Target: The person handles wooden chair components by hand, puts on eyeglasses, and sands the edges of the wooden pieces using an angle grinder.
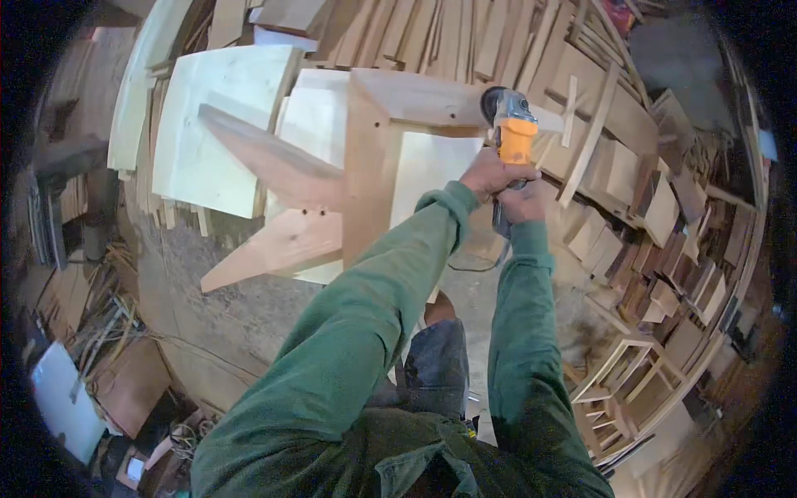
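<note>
An orange and grey angle grinder (516, 137) is held out ahead of me, its dark disc (492, 105) against or just over the far board of a wooden frame (415, 98); contact is hard to judge. My left hand (490, 174) wraps round the grinder's body just behind the orange part. Behind it, my right hand (525, 202) grips the rear of the tool. The frame has splayed, pointed legs (282, 241) toward the left, with dark holes near the joints. A cord (473, 270) hangs below the grinder.
Pale boards (224, 124) are stacked at the left under the frame. Many planks (440, 37) lie along the far side. Offcuts (664, 282) and a small slatted wooden frame (627, 373) are at the right. A white panel (66, 402) and scraps sit lower left.
</note>
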Demonstrator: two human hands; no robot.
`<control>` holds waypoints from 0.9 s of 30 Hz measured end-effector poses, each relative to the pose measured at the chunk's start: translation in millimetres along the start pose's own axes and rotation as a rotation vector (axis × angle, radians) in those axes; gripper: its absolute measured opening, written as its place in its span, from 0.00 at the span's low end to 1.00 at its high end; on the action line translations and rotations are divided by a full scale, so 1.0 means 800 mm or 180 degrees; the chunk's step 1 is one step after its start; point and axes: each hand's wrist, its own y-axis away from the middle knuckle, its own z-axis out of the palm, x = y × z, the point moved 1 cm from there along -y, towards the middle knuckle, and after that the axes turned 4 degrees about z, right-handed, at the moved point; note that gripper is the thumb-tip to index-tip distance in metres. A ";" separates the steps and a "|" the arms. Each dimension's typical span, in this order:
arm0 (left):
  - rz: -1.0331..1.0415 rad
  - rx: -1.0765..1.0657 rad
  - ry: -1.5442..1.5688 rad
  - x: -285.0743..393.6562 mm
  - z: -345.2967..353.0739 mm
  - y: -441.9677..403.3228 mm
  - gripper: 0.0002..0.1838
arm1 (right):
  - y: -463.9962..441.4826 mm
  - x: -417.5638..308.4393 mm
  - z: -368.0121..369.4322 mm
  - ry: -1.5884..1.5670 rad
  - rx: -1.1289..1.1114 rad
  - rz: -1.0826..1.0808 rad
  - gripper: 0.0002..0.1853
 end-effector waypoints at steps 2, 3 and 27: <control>0.0011 0.0082 0.0067 0.013 -0.022 0.014 0.19 | 0.007 -0.022 0.026 0.0041 -0.0102 0.0020 0.18; -0.0001 0.0096 0.0089 0.022 -0.034 0.020 0.19 | 0.008 -0.028 0.037 0.0191 -0.0114 0.0058 0.18; 0.0395 0.0533 0.0265 0.098 -0.181 0.094 0.15 | 0.040 -0.139 0.186 0.0910 -0.0676 0.0252 0.26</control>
